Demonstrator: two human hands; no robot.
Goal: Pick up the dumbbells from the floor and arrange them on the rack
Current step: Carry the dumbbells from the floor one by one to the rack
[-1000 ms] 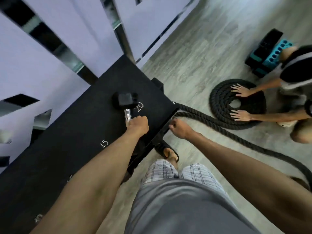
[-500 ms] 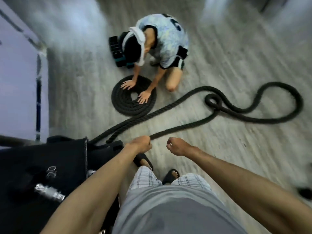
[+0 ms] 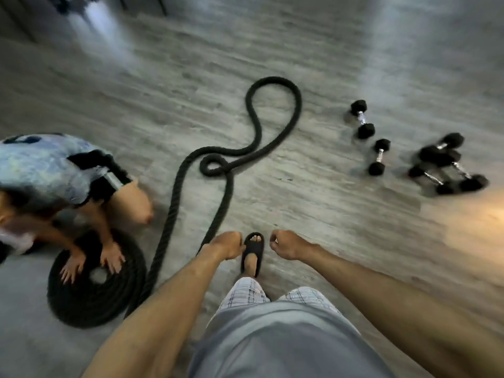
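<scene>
Several black hex dumbbells with chrome handles lie on the grey wood floor at the right: one (image 3: pixel 362 119) farthest away, a smaller one (image 3: pixel 379 156) nearer, and a loose pile (image 3: pixel 447 166) further right. My left hand (image 3: pixel 226 245) and my right hand (image 3: pixel 286 244) hang in front of me as loose fists, holding nothing, well short of the dumbbells. The rack is out of view.
A thick black battle rope (image 3: pixel 261 126) snakes across the floor ahead and left. Another person (image 3: pixel 54 173) crouches at the left, both hands on the rope's coil (image 3: pixel 92 304). My sandalled foot (image 3: pixel 252 253) steps between my hands.
My left hand has let go of the dumbbell set on the black rack. I have turned right, away from the rack, so the floor dumbbells have come into view.
</scene>
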